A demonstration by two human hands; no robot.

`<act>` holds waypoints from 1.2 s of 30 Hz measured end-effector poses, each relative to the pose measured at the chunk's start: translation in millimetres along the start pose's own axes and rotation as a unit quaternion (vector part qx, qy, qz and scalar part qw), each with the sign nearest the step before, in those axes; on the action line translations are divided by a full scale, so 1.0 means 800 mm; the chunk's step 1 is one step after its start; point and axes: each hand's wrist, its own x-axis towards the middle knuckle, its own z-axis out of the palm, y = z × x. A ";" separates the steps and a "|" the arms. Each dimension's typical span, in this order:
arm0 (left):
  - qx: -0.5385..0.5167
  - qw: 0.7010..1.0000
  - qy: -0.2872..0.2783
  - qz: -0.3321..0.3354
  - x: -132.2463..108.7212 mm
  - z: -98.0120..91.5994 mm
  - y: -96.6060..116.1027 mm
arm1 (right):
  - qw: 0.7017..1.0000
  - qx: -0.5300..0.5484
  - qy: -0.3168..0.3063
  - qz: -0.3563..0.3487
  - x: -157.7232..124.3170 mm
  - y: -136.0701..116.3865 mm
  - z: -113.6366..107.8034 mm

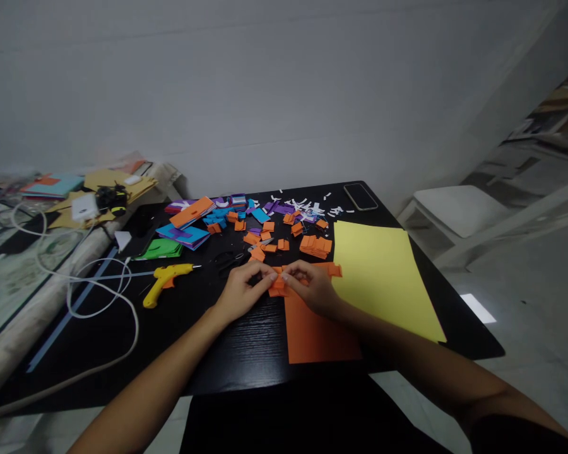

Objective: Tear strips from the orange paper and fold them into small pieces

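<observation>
Both hands meet over a small folded piece of orange paper (278, 287) near the middle of the table. My left hand (243, 287) pinches its left side between thumb and fingers. From the right, my right hand (312, 287) grips the same piece, its fingers partly hidden. Beneath my right hand and forearm lies a large orange sheet (317, 337). Small orange folded pieces (316, 246) are stacked just beyond my hands, and others lie scattered farther back. Scissors (261, 244) lie among them, with a dark-handled tool (230, 258) beside my left hand.
A yellow glue gun (168, 282) and a looping white cable (135, 321) occupy the left side. Yellow sheets (383, 271) lie at right, a phone (360, 197) at the back right corner. Green (163, 248) and blue (184, 234) papers and white scraps (307, 207) are spread behind.
</observation>
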 end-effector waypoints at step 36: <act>0.050 0.997 0.034 0.049 -0.001 0.006 -0.008 | 0.992 0.118 0.011 0.043 0.005 0.020 0.001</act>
